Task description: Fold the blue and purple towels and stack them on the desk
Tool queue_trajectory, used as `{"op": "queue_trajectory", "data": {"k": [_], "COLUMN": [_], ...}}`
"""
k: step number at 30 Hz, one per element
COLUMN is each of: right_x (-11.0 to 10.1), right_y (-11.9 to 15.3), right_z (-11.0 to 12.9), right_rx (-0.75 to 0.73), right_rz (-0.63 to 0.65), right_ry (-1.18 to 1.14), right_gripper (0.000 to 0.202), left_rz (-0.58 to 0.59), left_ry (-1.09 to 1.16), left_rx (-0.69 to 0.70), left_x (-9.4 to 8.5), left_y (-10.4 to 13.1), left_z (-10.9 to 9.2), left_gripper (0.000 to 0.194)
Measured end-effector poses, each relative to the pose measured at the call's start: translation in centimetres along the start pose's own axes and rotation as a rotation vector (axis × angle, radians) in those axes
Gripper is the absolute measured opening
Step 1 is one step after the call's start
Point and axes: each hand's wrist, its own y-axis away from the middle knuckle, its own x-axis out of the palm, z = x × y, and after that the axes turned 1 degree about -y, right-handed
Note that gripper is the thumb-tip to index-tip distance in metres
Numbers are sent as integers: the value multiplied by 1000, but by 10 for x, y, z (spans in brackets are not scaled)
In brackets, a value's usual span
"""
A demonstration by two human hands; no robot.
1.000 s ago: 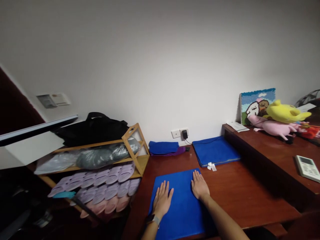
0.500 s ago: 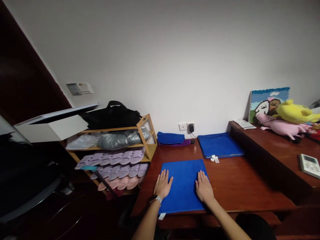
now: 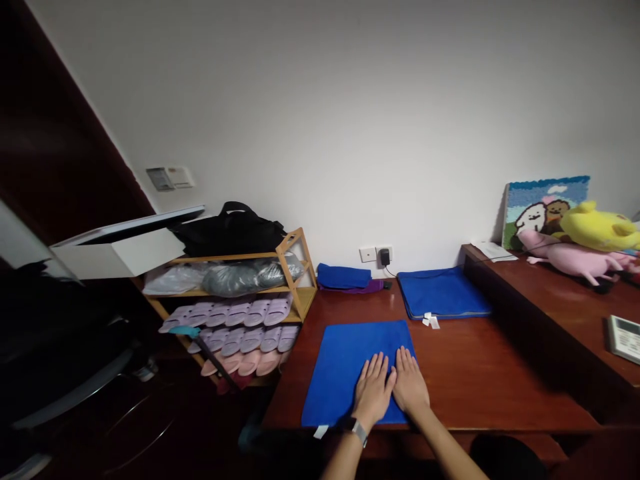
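Already spread flat, the blue cloth is being pressed by the left hand and right hand, fingers outstretched, nothing gripped, smoothing seemingly unfinished.

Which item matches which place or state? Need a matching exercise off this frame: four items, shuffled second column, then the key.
Column 1
1. Left hand
2. Black bag
3. Right hand
4. Black adapter

Column 2
A. Plugged in at the wall
B. Flat on the blue cloth, bare wrist
C. Flat on the same cloth, watch at the wrist
D. On top of the wooden rack

Pairs: 1-C, 2-D, 3-B, 4-A
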Motion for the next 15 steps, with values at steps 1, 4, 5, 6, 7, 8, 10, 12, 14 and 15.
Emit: {"op": "queue_trajectory", "data": {"k": [1,4,5,6,7,8,10,12,14,15], "right_x": [1,5,7,10,12,13,15,13,8,3], "right_y": [-1,-5,-7,-9,-11,-13,-18,-22,-26,-27], "right_z": [0,1,1,1,1,1,1,3,6,7], "right_rx": [10,47,53,53,50,47,45,51,57,57], "right_rz": [-6,-28,-32,-37,-42,-48,-56,-51,-37,-30], "right_ry": [-5,-16,-15,-14,-15,-19,-28,-24,-6,5], "right_gripper": [67,68,68,68,67,67,68,68,67,67], "left_rz": [-6,-19,-19,-23,-28,-33,-42,-43,-30,-19], "left_ry": [-11,-72,-92,-110,-124,-135,-148,-152,-151,-150], "left_rx": [-34,-193,-249,-295,-326,-338,-328,-316,-319,-325], "left_x": [1,-8,-13,-18,-22,-25,-28,-30,-31,-33], "left_y": [7,29,34,38,41,41,37,30,24,23], "left_z": [7,52,68,84,96,106,116,117,114,113], "left_gripper": [61,65,67,69,71,72,72,71,69,69]}}
